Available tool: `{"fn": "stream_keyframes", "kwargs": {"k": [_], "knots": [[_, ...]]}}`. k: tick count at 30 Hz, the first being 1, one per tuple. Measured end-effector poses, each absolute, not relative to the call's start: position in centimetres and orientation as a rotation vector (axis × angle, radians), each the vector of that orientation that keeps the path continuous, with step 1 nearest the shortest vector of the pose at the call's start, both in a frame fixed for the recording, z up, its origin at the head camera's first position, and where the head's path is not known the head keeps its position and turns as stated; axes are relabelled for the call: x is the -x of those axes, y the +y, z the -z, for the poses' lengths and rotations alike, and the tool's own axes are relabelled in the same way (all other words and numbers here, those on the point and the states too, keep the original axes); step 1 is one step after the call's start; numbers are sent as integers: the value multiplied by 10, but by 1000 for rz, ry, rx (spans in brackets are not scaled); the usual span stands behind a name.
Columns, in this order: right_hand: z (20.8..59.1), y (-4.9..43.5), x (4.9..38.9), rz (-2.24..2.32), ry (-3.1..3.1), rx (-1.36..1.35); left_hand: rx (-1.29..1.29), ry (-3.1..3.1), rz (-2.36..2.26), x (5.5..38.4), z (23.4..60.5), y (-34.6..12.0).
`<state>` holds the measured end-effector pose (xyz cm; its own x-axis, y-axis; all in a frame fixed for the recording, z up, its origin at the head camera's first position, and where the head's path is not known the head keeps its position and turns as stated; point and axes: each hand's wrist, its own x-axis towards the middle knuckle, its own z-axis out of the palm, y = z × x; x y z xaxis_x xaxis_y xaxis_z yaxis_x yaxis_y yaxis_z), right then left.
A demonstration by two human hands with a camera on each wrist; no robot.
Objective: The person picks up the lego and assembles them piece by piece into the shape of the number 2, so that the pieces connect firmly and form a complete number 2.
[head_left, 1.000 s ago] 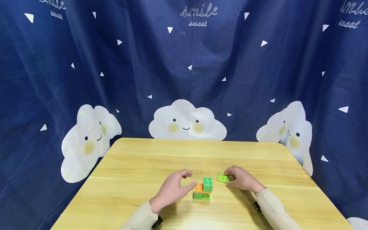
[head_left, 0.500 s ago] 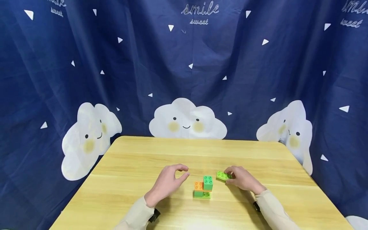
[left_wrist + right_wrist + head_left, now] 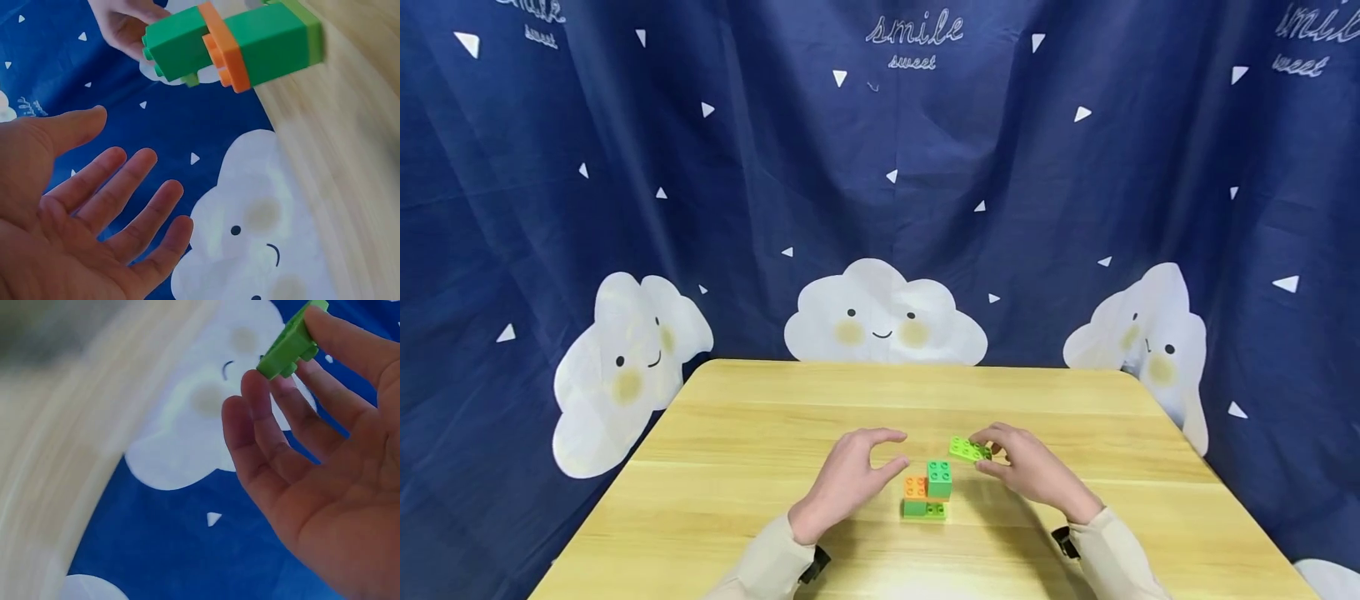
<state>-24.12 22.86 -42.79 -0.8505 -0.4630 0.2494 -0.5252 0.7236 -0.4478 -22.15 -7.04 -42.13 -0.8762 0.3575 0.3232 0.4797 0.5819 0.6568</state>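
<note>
My right hand (image 3: pixel 1028 468) pinches one end of a lime-green toy building brick (image 3: pixel 966 449), thin and studded on top, between thumb and fingertips. In the right wrist view the brick (image 3: pixel 290 349) sits at the fingertips, its lower edge pointing away from the palm. A small stack stands on the table in front: a bright green brick (image 3: pixel 939 481) on an orange plate (image 3: pixel 914 487), above another green brick (image 3: pixel 275 42) and a lime base (image 3: pixel 314 32). Left of that stack my left hand (image 3: pixel 855 477) hovers with fingers spread and nothing in them.
The stack stands on a light wooden table (image 3: pixel 760 417). Behind it hangs a dark blue curtain (image 3: pixel 880 217) with printed clouds and white triangles. Each wrist wears a black camera strap (image 3: pixel 1064 542).
The lime-green brick, in my right hand's pinch, has moved left and farther back, toward the stack. My left hand drew back slightly from the stack, then came right again with fingers wider apart.
</note>
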Motion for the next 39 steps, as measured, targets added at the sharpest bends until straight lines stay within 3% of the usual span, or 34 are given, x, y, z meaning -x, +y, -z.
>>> {"fn": "stream_keyframes", "kwargs": {"k": [19,39], "knots": [[424,187,220,-786,-2666,-992,751,-2686,1124,215,428,-61],[428,180,218,-876,-2574,-1017,792,-2701,1026,220,431,-63]]}}
